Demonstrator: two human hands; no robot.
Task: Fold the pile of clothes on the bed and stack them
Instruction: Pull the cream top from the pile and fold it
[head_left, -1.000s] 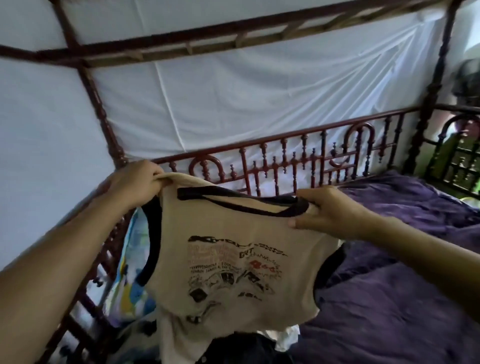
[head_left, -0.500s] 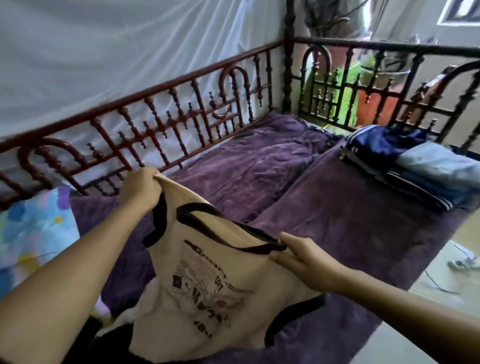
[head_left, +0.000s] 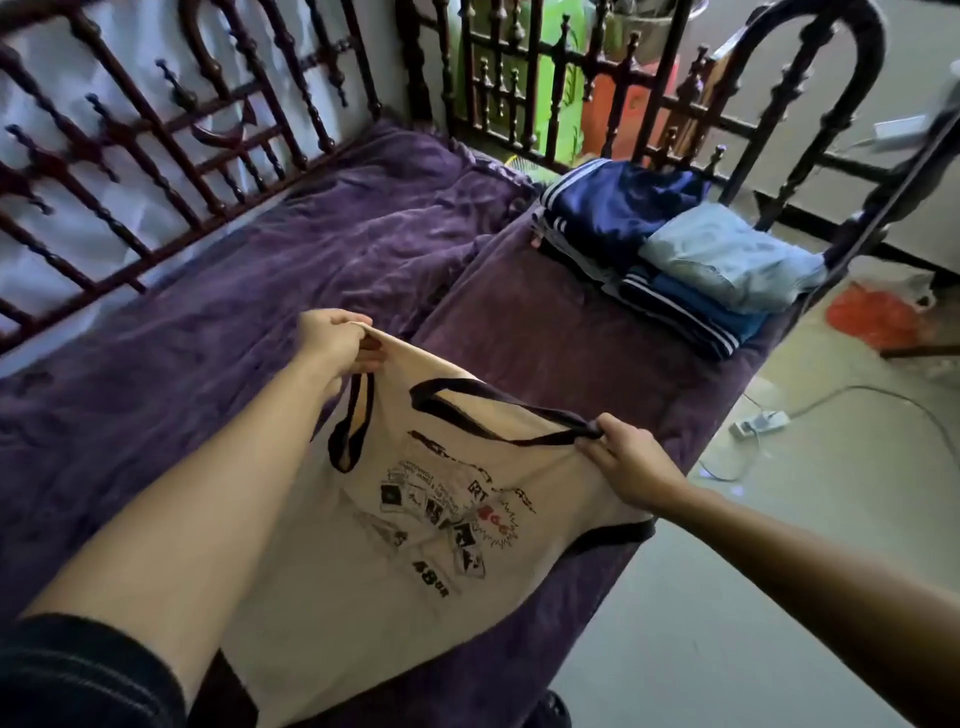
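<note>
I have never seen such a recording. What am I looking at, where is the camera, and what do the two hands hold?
There is no machine here: a person works with bare hands. The camera sits on the person's head and looks forward and down, so you see what that person sees. The left hand and the right hand each grip the top of a cream T-shirt with black trim, spread over the purple blanket of the bed. At the far corner lies a stack of folded clothes.

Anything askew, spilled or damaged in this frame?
Nothing spilled or damaged. The stack of folded blue clothes at the bed's far right corner is untidy: its top pale blue garment sits skewed, off to the side by the edge. The purple bedspread is rumpled.
</note>
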